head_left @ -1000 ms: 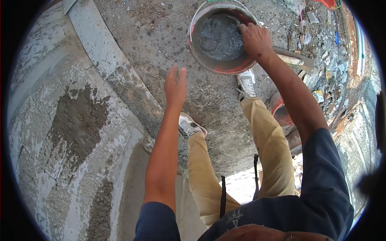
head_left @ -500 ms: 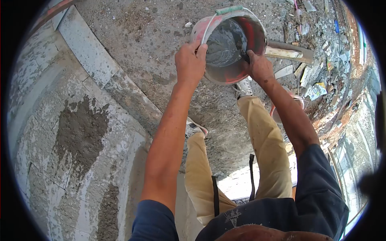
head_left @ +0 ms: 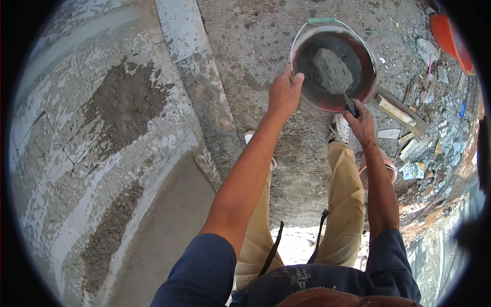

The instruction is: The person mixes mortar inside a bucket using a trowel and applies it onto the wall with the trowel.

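A bucket (head_left: 318, 102) with a reddish, mortar-smeared wall hangs in front of me, its wire handle and green grip (head_left: 321, 21) lying at the far rim. My left hand (head_left: 285, 92) grips the bucket's left rim, thumb on top. In my right hand (head_left: 361, 123) is the dark handle of a trowel (head_left: 351, 106), at the near right rim. A heap of wet grey mortar (head_left: 332, 70) sits over the trowel's blade inside the bucket and hides most of the blade.
Left of me is a pale tiled surface with a patch of wet mortar (head_left: 130, 105). On the ground to the right lie a wooden piece (head_left: 399, 112) and rubble (head_left: 434, 143). An orange-red container (head_left: 450, 43) stands far right; another reddish bucket (head_left: 391, 171) is beside my right leg.
Mortar now shows heaped on the trowel; before, it lay in the bucket. Both hands and the bucket appear further right, as the view has turned left. An orange-red container has come into view.
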`<action>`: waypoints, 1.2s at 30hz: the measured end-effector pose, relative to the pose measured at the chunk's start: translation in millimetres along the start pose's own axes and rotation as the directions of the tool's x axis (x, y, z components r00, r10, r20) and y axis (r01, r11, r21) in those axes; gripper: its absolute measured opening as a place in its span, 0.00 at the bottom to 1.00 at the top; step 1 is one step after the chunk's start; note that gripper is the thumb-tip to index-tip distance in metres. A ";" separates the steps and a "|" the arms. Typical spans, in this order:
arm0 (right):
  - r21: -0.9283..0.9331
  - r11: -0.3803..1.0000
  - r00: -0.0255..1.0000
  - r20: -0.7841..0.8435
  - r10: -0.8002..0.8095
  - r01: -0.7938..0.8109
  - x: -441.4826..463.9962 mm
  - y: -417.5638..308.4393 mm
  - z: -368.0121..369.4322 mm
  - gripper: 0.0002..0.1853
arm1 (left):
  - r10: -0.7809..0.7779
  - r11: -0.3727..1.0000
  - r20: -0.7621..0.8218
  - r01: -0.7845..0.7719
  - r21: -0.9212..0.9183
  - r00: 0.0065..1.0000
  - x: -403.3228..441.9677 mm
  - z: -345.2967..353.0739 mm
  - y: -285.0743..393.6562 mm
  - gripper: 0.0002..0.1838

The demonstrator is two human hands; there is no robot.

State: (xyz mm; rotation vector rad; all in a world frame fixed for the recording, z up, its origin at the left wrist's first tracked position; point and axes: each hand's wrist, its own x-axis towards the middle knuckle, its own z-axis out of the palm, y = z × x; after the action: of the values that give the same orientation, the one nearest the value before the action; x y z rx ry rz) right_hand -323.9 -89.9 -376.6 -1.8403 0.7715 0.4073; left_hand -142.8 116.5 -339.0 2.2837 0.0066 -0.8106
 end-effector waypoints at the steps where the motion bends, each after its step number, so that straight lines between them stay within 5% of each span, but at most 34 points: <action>1: 0.111 0.992 0.998 0.029 0.061 -0.064 -9.8 -14.2 -3.3 0.20 | -0.030 0.998 -0.032 0.032 0.062 0.999 -22.1 -7.5 -19.2 0.29; 5: 0.350 0.924 0.987 0.095 0.130 -0.156 -54.0 -70.1 -21.3 0.27 | -0.330 0.944 0.192 0.322 0.070 0.924 -159.9 -75.0 -73.4 0.36; 8: 0.446 0.881 0.987 0.083 0.136 -0.159 -90.1 -102.8 -22.2 0.29 | -0.451 0.841 0.171 0.352 0.411 0.876 -299.7 -110.9 -134.9 0.38; 10: 0.443 0.888 0.991 0.004 0.136 -0.124 -115.1 -130.4 -9.2 0.25 | -0.650 0.659 0.153 0.451 0.603 0.745 -370.5 -144.0 -118.4 0.47; 12: 0.421 0.901 0.985 -0.080 0.150 -0.103 -139.8 -167.8 17.8 0.22 | -0.648 0.732 0.140 0.561 0.387 0.749 -424.9 -154.9 -124.6 0.48; 14: 0.450 0.892 0.989 -0.109 0.099 -0.040 -160.7 -186.3 67.4 0.26 | -0.566 0.814 0.032 0.553 0.176 0.824 -448.0 -153.5 -146.7 0.45; 19: 0.109 0.987 0.898 -0.436 -0.062 0.122 -175.7 -215.0 340.2 0.34 | -0.691 0.711 0.074 0.656 0.253 0.719 -426.0 -172.4 -159.7 0.40; 21: 0.155 0.988 0.960 -0.279 0.032 0.013 -178.1 -276.1 473.9 0.33 | -0.754 0.656 0.219 0.733 0.181 0.620 -423.9 -188.5 -170.3 0.41; 22: 0.149 0.982 0.992 0.073 0.103 -0.113 -180.5 -324.9 509.2 0.32 | -0.718 0.694 0.282 0.683 0.229 0.636 -444.6 -176.8 -186.6 0.41; 23: 0.277 0.957 0.984 0.177 0.032 -0.081 -203.1 -377.3 524.6 0.30 | -0.694 0.718 0.210 0.681 0.141 0.688 -458.2 -174.2 -187.2 0.41; 26: 0.613 0.738 0.930 0.014 -0.368 0.283 -273.1 -465.4 491.3 0.29 | -0.586 0.809 0.000 0.585 -0.062 0.810 -470.8 -160.2 -184.0 0.42; 28: 0.595 0.745 0.926 0.004 -0.378 0.302 -277.0 -451.1 446.7 0.28 | -0.503 0.864 -0.088 0.498 -0.065 0.860 -479.7 -151.1 -191.7 0.42; 29: 0.583 0.745 0.922 -0.016 -0.388 0.324 -265.8 -439.5 417.1 0.28 | -0.542 0.841 -0.003 0.542 0.002 0.841 -471.4 -157.5 -191.0 0.42; 31: 0.269 0.919 0.940 0.101 -0.326 0.290 -223.6 -368.6 361.4 0.29 | -0.605 0.796 0.167 0.585 0.157 0.778 -452.4 -170.6 -189.7 0.43; 32: 0.055 0.949 0.939 0.139 -0.315 0.310 -201.5 -329.6 319.4 0.29 | -0.588 0.805 0.118 0.565 0.178 0.800 -448.4 -163.5 -193.0 0.43; 34: -0.303 0.926 0.968 0.184 -0.173 0.224 -170.0 -269.9 220.5 0.26 | -0.604 0.792 0.122 0.578 0.196 0.787 -422.5 -162.7 -190.4 0.44; 36: -0.446 0.885 0.991 0.045 -0.126 0.133 -144.4 -203.1 129.8 0.26 | -0.646 0.763 0.108 0.636 0.117 0.755 -390.4 -157.3 -196.3 0.47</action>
State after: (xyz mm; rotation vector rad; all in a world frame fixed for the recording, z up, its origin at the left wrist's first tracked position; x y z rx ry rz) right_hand -283.0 124.0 -199.0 -2.3036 0.5677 0.5449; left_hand -414.0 446.3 -156.3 2.2929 0.7538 -1.3384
